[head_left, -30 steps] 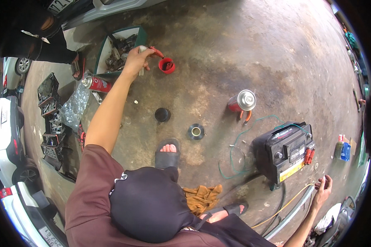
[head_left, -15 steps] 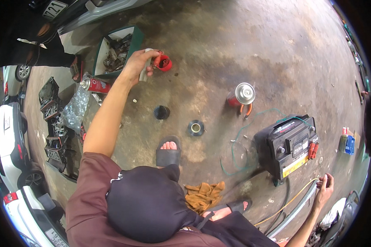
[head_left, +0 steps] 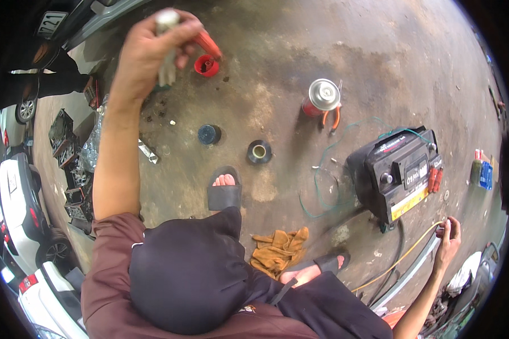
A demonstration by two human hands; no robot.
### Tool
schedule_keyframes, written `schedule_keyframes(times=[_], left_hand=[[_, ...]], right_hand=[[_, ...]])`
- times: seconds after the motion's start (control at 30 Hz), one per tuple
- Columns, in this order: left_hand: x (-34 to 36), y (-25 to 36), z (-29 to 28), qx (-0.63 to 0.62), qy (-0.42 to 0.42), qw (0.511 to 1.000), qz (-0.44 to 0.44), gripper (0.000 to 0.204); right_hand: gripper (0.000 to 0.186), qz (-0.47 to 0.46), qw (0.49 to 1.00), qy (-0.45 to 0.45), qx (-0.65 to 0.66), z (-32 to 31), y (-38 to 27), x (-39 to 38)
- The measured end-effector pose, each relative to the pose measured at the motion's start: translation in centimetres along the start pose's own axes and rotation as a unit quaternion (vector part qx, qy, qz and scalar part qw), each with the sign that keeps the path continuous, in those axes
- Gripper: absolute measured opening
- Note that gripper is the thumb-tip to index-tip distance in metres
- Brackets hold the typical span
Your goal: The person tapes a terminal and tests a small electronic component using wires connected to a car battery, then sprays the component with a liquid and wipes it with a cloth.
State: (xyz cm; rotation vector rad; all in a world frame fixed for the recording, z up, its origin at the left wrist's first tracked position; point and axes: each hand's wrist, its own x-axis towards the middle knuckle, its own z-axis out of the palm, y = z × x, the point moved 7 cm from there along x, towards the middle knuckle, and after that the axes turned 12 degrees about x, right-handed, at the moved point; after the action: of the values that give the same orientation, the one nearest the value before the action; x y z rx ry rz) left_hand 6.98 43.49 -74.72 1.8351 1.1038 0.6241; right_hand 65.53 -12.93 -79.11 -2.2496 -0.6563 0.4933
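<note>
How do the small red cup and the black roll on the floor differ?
The red cup is bright red, while the black roll is dark around a pale core. The red cup is a hollow cup with something unclear inside; the black roll is ring-shaped. The red cup is near the left hand, while the black roll lies closer to a foot. Both are round.

**Red and pale pieces in your left hand**

Your left hand (head_left: 158,45) grips a narrow red piece (head_left: 207,44), slanting down to the right, its tip overlapping the red cup (head_left: 210,74) from this view. The pale piece (head_left: 167,20) in the same grip is blurred. The cup sits on the floor, with something dark inside. At your right hand (head_left: 449,240), a thin yellow line (head_left: 432,227) ends by the fingers; contact is unclear.
</note>
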Motion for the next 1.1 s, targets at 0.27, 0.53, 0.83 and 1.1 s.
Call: schedule_keyframes(times=[0.27,0.53,0.83,1.1], left_hand=[[-1.4,-18.7,10.3,0.595,-0.081,0.793,0.105,0.027],[-3.3,-10.6,10.8,-0.029,-0.085,0.977,-0.196,0.024],[-9.9,-3.3,17.6,-0.292,-0.194,0.882,-0.315,0.021],[-11.9,1.7,20.4,-0.169,-0.224,0.927,-0.250,0.023]], right_hand=[[0.030,0.011,0.998,-0.036,0.058,-0.5,3.1,-1.2],[0.031,-0.053,0.995,-0.012,0.079,-0.9,-2.7,-3.9],[0.020,-0.132,0.969,-0.179,0.107,11.3,-16.7,-7.6],[0.026,-0.099,0.937,-0.300,0.147,18.3,-20.5,-9.3]])
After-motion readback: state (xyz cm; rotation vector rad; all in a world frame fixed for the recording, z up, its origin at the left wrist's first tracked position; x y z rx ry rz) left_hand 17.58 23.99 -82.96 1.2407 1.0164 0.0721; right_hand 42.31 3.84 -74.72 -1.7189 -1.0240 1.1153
